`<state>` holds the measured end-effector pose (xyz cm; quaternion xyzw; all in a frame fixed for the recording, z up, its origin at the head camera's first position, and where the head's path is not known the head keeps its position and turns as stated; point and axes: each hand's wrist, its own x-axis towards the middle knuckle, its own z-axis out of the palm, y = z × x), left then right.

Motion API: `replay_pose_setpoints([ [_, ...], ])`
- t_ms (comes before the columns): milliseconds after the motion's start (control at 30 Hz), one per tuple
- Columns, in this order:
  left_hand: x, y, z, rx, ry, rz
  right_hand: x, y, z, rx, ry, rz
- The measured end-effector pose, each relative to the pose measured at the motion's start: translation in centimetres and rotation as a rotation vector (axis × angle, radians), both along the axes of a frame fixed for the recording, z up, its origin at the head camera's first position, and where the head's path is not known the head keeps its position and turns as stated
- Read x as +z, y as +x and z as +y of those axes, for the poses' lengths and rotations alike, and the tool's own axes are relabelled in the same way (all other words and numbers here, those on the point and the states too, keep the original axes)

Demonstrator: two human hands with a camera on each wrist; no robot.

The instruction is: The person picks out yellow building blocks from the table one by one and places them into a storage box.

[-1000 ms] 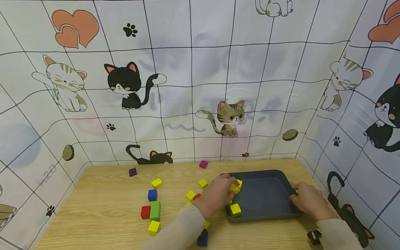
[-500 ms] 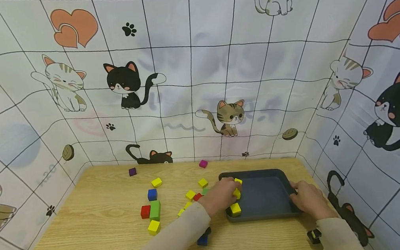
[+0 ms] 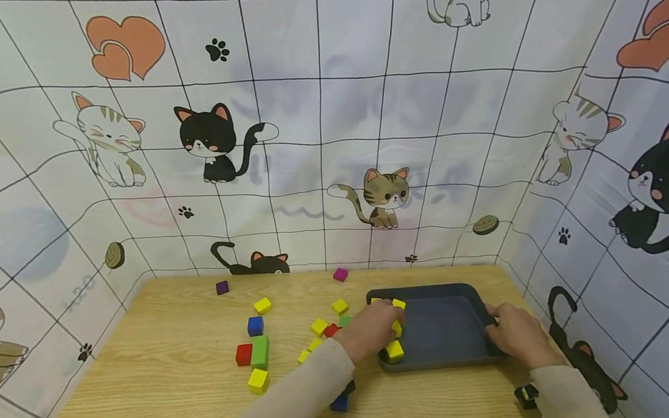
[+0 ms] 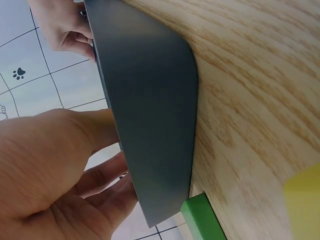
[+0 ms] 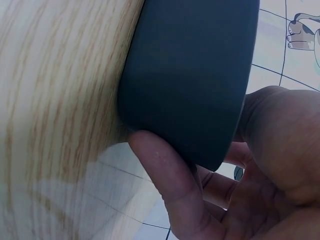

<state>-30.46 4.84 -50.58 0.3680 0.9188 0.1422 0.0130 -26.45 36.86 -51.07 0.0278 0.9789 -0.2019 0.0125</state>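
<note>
A dark grey tray (image 3: 440,326) lies on the wooden table, with several yellow cubes (image 3: 395,351) along its left side. My left hand (image 3: 374,332) reaches over the tray's left rim. In the left wrist view, the thumb and fingers of my left hand (image 4: 55,165) dip behind the tray wall (image 4: 150,100); their tips are hidden, so I cannot see whether they pinch a cube. My right hand (image 3: 521,335) holds the tray's right end. The right wrist view has its digits around the tray's edge (image 5: 190,75), one pressed against the outer wall.
Left of the tray lie loose yellow blocks (image 3: 319,327), a red block (image 3: 332,329) and a blue block (image 3: 339,403). Farther left are a green block (image 3: 259,352), a red cube (image 3: 244,355) and a blue cube (image 3: 255,326). Purple (image 3: 222,288) and magenta cubes (image 3: 340,274) sit at the back.
My left hand has shifted slightly down and left from above the tray's cubes. Yellow cubes by its fingers now sit at slightly different places. My right hand and the tray stay put.
</note>
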Motion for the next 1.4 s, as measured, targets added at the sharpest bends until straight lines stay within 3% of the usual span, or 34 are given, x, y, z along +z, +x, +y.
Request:
replay_pose_setpoints([
  [400, 0.8, 0.2, -1.1, -0.005, 0.09, 0.041, 0.2, 0.0, 0.1, -0.001, 0.005, -0.022],
  [600, 2.0, 0.7, -2.8, 0.062, 0.107, 0.035, 0.5, -0.1, 0.0, 0.011, 0.001, -0.011],
  [867, 2.2, 0.2, -6.2, 0.113, 0.127, 0.114, 0.4, -0.1, 0.2, 0.008, 0.025, -0.013],
  [1267, 1.5, -0.7, -12.5, 0.282, 0.146, 0.045, 0.4, 0.0, 0.2, -0.004, 0.031, -0.017],
  [1400, 1.1, -1.2, -14.9, 0.327, 0.14, 0.064, 0.4, 0.0, 0.0, -0.003, 0.029, -0.004],
])
